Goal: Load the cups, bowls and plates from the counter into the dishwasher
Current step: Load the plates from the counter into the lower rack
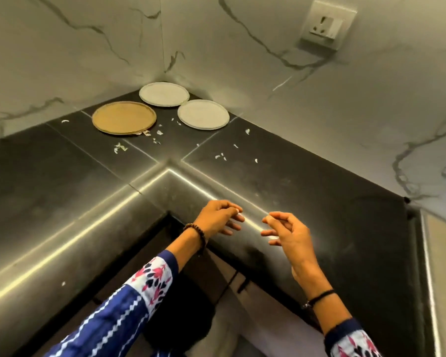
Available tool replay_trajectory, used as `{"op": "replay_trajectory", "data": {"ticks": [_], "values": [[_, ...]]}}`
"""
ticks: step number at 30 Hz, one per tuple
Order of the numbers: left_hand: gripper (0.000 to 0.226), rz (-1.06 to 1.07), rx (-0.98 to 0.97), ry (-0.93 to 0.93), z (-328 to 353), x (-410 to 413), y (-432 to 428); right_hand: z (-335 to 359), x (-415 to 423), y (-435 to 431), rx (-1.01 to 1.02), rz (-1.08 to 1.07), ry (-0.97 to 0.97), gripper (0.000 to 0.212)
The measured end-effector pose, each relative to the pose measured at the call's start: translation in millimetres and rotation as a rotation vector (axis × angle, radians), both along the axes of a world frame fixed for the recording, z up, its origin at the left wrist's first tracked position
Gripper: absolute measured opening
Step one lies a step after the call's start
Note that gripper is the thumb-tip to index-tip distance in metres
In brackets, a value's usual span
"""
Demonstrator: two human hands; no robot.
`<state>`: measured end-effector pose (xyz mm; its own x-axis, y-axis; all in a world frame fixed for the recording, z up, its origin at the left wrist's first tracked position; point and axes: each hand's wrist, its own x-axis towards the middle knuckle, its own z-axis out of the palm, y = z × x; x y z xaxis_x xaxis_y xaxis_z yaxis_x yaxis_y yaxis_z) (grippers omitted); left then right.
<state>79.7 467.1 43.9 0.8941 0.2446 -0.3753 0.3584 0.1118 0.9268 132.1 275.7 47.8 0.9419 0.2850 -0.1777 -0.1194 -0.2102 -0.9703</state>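
Note:
Three plates lie flat in the far corner of the black counter: a brown plate on the left, a white plate nearest the corner, and a second white plate to its right. My left hand and my right hand hover over the counter's front edge, well short of the plates. Both hands have loosely curled fingers and hold nothing. No dishwasher, cups or bowls are in view.
Small white scraps are scattered on the counter around the plates. Marble walls meet behind the plates, with a wall socket at the upper right. Below the counter's inner corner are dark cabinet fronts.

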Motion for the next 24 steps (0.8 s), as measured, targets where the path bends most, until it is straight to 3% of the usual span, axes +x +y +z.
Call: {"op": "replay_trajectory", "data": {"ticks": [14, 24], "values": [[0.019, 0.229, 0.057, -0.001, 12.9, 70.2, 173.1, 16.5, 111.3, 183.7, -0.007, 0.146, 0.023, 0.019], [0.015, 0.367, 0.338, 0.023, -0.4, 150.2, 254.5, 17.5, 233.9, 270.7, -0.158, 0.231, -0.059, 0.015]]}}
